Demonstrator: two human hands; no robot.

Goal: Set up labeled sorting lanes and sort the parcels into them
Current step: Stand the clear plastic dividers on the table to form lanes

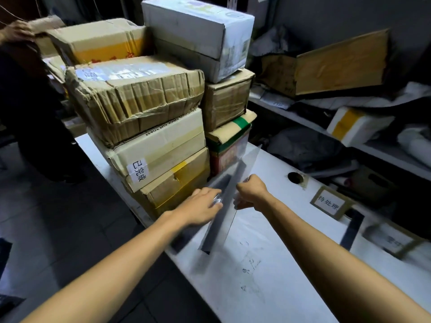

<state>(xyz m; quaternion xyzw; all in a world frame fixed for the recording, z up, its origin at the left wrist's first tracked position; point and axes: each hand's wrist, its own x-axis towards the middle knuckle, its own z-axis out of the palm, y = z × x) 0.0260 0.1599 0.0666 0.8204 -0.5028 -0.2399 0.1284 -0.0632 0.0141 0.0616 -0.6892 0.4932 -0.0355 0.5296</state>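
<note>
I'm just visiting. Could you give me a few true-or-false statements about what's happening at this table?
1. The right hand grips a clear sheet above the white table, and the left hand touches it. True.
2. The cardboard boxes are stacked at the table's right end. False: they stand at the left, beyond the left hand.
3. A white label with characters is stuck on one stacked box. True.
4. The framed label hangs on a wall. False: it lies on the table, right of the hands.
</note>
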